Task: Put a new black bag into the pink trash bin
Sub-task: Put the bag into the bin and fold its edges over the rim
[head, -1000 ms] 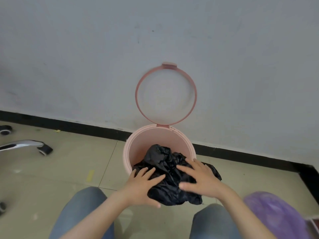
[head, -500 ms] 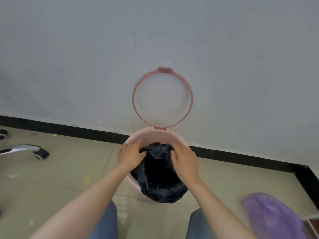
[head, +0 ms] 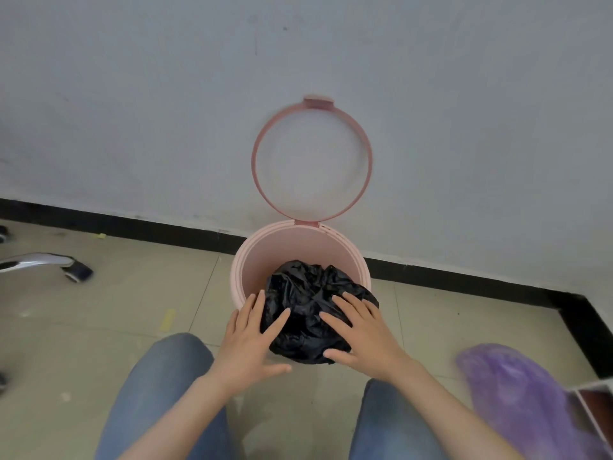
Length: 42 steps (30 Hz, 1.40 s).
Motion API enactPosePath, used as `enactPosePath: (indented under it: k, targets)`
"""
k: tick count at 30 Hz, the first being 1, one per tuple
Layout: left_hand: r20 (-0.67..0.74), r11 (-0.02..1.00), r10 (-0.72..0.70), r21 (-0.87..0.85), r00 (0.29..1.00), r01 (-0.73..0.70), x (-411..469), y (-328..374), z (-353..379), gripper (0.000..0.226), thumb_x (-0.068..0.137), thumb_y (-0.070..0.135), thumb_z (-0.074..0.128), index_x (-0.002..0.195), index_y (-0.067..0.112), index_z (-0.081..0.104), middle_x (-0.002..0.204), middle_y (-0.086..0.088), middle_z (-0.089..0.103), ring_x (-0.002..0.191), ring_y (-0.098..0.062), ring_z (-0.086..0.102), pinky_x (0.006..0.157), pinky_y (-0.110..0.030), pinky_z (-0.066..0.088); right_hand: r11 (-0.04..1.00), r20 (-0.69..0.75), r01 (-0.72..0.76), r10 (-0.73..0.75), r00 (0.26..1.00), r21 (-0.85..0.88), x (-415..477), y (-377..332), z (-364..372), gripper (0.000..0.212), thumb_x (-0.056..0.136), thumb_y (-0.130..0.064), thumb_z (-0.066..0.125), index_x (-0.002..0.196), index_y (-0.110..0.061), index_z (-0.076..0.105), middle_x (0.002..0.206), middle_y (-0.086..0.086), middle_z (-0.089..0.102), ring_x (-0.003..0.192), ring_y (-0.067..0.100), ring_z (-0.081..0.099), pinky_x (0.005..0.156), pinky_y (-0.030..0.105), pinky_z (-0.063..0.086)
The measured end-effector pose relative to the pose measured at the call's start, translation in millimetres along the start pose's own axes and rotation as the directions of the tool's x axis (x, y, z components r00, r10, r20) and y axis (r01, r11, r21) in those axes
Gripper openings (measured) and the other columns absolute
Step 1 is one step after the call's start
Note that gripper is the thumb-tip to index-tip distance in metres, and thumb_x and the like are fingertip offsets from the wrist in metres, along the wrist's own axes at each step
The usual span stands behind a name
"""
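A: Why do both hands lie flat and spread?
B: Left hand and right hand press the crumpled black bag, gripping nothing; it drapes over the pink trash bin's near rim.
A: Obstacles?
B: Ring lid is up; the purple bag lies well apart.

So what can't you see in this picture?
Head view only:
- Bottom of the pink bin: hidden by the crumpled black bag.
- The bag's opening: lost in its folds and under the left hand and right hand.
- Purple bag: blurred, cut off by the lower edge.
- Chair leg: cut off at the left edge.
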<state>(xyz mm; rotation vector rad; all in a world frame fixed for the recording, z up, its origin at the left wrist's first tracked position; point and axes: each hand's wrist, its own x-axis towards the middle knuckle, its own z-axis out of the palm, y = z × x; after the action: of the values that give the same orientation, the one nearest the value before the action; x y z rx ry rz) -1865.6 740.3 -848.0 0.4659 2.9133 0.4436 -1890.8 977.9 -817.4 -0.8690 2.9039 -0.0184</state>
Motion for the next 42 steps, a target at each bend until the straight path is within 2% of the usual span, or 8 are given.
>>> enactPosePath:
  k: [6, 10, 13, 19, 24, 30, 36, 42]
  targets:
    - [-0.176, 0.956, 0.211, 0.242, 0.962, -0.166, 0.7, -3.4, -13.8, 0.045, 0.039, 0.031, 0.093, 0.08, 0.033, 0.075, 0.108, -0.022, 0.068, 0.1, -0.041, 0.064, 0.073, -0.05, 0.055, 0.974, 0.017, -0.014, 0.018, 1.0, -0.227, -7.6, 1.5, 3.2, 0.057, 0.045, -0.04, 0.088, 0.098, -0.033, 0.069, 0.098, 0.002, 0.074, 0.091, 0.022, 0.07, 0.073, 0.031, 0.057]
    - [-0.21, 0.95, 0.31, 0.094, 0.927, -0.297, 10.9, -6.9, -27.7, 0.033, 0.043, 0.014, 0.093, 0.068, 0.026, 0.075, 0.101, -0.021, 0.071, 0.094, -0.039, 0.067, 0.071, -0.046, 0.057, 0.989, -0.102, 0.03, -0.045, 0.994, -0.145, 1.9, 2.6, -11.7, 0.023, 0.047, -0.033, 0.089, 0.055, -0.029, 0.067, 0.052, -0.011, 0.06, 0.052, 0.009, 0.059, 0.045, 0.013, 0.043]
    - [-0.223, 0.907, 0.161, -0.351, 0.961, -0.233, 20.8, -3.5, -51.8, 0.017, 0.067, -0.003, 0.076, 0.079, 0.009, 0.076, 0.126, -0.029, 0.054, 0.116, -0.043, 0.052, 0.093, -0.053, 0.046, 0.999, -0.083, -0.035, 0.038, 0.996, 0.03, 4.8, 10.0, -24.6, 0.01, 0.08, -0.025, 0.069, 0.078, -0.015, 0.071, 0.078, 0.002, 0.069, 0.077, 0.019, 0.062, 0.064, 0.023, 0.043]
    - [-0.365, 0.836, -0.169, -0.545, 0.915, -0.063, 65.9, 2.6, -98.1, 0.038, 0.091, 0.002, 0.048, 0.127, 0.013, 0.053, 0.144, -0.016, 0.039, 0.133, -0.032, 0.035, 0.108, -0.032, 0.025, 0.802, -0.287, -0.367, 0.532, 0.796, 0.471, 22.1, 12.8, -51.9, 0.015, 0.088, -0.02, 0.056, 0.092, -0.008, 0.065, 0.095, 0.007, 0.067, 0.088, 0.026, 0.061, 0.066, 0.03, 0.04]
    - [0.096, 0.251, -0.511, -0.934, 0.854, 0.255, 71.1, 18.8, -85.4, 0.072, 0.089, 0.043, 0.049, 0.145, 0.029, 0.005, 0.15, -0.007, 0.031, 0.13, -0.034, 0.039, 0.109, -0.051, 0.032, 0.777, -0.124, -0.446, 0.546, 0.828, 0.445, 50.9, -13.9, -35.5, 0.02, 0.09, -0.014, 0.049, 0.089, -0.001, 0.064, 0.104, 0.016, 0.063, 0.092, 0.032, 0.058, 0.071, 0.035, 0.044]
    - [0.051, 0.42, -0.557, -0.844, 0.829, 0.334, 46.6, 22.4, -46.6, 0.1, 0.078, 0.023, 0.07, 0.146, 0.019, -0.005, 0.137, -0.016, 0.047, 0.121, -0.03, 0.049, 0.1, -0.041, 0.042, 0.463, 0.052, -0.331, 0.517, 0.854, 0.822, 75.7, -35.5, -40.1, 0.045, 0.084, -0.015, 0.063, 0.126, -0.005, 0.051, 0.131, 0.011, 0.052, 0.119, 0.025, 0.05, 0.097, 0.027, 0.038]
    - [0.071, 0.46, -0.58, -0.794, 0.811, 0.398, 44.6, 22.3, -36.9, 0.106, 0.075, 0.021, 0.073, 0.145, 0.019, -0.008, 0.145, -0.011, 0.038, 0.123, -0.033, 0.047, 0.097, -0.041, 0.043, -0.121, 0.2, -0.159, 0.559, 0.805, 0.98, 70.8, -16.9, -48.2, 0.054, 0.082, 0.001, 0.061, 0.132, -0.01, 0.044, 0.124, 0.009, 0.055, 0.1, 0.019, 0.059, 0.089, 0.035, 0.051]
    - [-0.112, 0.625, -0.632, -0.658, 0.767, 0.419, 47.5, 10.6, -58.8, 0.085, 0.079, 0.003, 0.054, 0.146, 0.024, 0.007, 0.117, -0.015, 0.06, 0.066, -0.021, 0.053, 0.054, -0.029, 0.039, 0.247, 0.051, -0.292, 0.676, 0.735, 0.924, 59.5, 12.5, -48.9, 0.053, 0.08, 0.01, 0.051, 0.13, -0.007, 0.046, 0.138, 0.013, 0.048, 0.121, 0.023, 0.048, 0.105, 0.034, 0.039]
